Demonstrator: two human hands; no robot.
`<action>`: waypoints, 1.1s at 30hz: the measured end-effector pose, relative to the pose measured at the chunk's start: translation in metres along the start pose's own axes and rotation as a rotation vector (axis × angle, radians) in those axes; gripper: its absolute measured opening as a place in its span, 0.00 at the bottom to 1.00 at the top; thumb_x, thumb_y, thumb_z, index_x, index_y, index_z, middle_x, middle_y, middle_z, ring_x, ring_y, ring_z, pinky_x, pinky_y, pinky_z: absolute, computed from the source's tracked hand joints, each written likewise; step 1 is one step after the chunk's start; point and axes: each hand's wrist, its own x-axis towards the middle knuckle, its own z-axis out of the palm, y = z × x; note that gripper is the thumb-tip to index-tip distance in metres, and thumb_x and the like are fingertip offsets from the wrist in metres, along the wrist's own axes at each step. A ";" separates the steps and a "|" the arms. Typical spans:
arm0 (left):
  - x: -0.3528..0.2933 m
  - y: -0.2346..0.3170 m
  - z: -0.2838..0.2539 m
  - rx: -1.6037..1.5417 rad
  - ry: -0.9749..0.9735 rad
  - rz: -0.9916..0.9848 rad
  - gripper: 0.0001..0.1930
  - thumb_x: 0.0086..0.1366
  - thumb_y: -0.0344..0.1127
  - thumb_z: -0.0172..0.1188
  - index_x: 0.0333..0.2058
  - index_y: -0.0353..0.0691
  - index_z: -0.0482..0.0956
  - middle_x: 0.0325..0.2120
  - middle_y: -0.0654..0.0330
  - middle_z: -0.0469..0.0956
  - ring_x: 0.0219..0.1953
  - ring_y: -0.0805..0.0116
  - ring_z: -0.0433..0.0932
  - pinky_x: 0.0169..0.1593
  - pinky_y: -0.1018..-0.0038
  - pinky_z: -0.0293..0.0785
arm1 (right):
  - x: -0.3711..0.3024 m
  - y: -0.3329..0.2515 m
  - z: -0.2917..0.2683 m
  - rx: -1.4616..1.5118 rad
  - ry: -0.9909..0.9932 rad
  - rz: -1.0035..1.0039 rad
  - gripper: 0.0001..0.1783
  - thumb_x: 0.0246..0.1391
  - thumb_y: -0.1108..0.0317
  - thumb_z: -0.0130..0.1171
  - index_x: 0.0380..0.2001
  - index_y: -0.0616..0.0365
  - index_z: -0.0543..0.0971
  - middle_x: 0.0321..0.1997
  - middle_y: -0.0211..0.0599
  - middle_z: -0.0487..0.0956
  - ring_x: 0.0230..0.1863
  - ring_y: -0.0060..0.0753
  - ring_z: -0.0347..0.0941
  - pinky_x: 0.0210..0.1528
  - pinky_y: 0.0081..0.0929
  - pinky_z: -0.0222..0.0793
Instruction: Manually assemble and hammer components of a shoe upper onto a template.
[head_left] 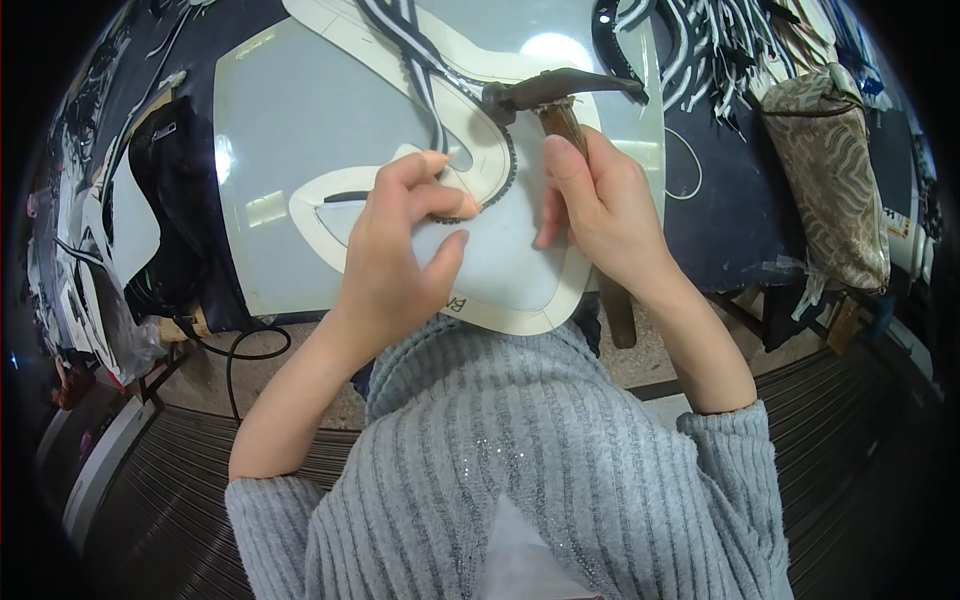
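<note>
My right hand (605, 195) is closed around the wooden handle of a hammer (560, 90), whose dark metal head stands above the work. A cream shaped pattern piece (325, 20) with a curved cut-out lies on a pale board (280, 130). Along its inner curve runs a dark notched trim strip (513, 165). My left hand (395, 235) is curled over that curve. Its fingertips press on the strip near the bend, and its thumb lies a little apart from them. Black-and-white strips (420, 85) lead from the far edge down to the fingers.
On the right, a patterned zippered pouch (825, 170) lies near a heap of black and white strips (715, 50). Black material (165, 210) and white pieces sit left of the board. A thin white cord (692, 160) loops by the board's right edge.
</note>
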 end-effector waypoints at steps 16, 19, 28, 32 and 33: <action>-0.023 -0.008 -0.003 0.275 -0.103 0.348 0.20 0.56 0.25 0.65 0.49 0.32 0.75 0.44 0.50 0.78 0.46 0.51 0.77 0.51 0.63 0.75 | -0.002 -0.004 -0.014 -0.606 -0.022 -0.295 0.20 0.67 0.57 0.52 0.28 0.64 0.71 0.15 0.45 0.74 0.19 0.48 0.76 0.23 0.38 0.69; -0.031 -0.015 0.000 0.304 -0.024 0.387 0.19 0.56 0.26 0.67 0.47 0.30 0.77 0.44 0.48 0.78 0.45 0.50 0.78 0.49 0.62 0.77 | -0.008 -0.024 -0.023 -0.830 -0.017 -0.332 0.19 0.66 0.56 0.53 0.30 0.62 0.71 0.16 0.46 0.74 0.21 0.54 0.74 0.24 0.42 0.68; -0.032 -0.024 0.005 0.280 0.102 0.490 0.17 0.58 0.28 0.65 0.45 0.30 0.74 0.40 0.46 0.80 0.44 0.48 0.79 0.48 0.61 0.80 | -0.024 -0.046 -0.013 -1.163 -0.341 -0.369 0.18 0.62 0.57 0.57 0.28 0.60 0.70 0.15 0.43 0.74 0.16 0.48 0.74 0.19 0.40 0.68; -0.033 -0.025 0.009 0.283 0.179 0.512 0.15 0.60 0.29 0.62 0.45 0.30 0.73 0.37 0.49 0.81 0.46 0.51 0.79 0.50 0.62 0.79 | -0.029 -0.041 -0.009 -0.966 -0.149 -0.459 0.18 0.62 0.57 0.57 0.27 0.60 0.70 0.14 0.43 0.74 0.17 0.48 0.75 0.19 0.39 0.68; -0.033 -0.027 0.011 0.279 0.180 0.515 0.15 0.60 0.29 0.62 0.45 0.30 0.73 0.37 0.49 0.81 0.46 0.51 0.79 0.50 0.62 0.79 | -0.029 -0.035 -0.011 -1.061 -0.245 -0.408 0.18 0.63 0.57 0.57 0.27 0.60 0.69 0.15 0.42 0.75 0.17 0.48 0.74 0.19 0.39 0.67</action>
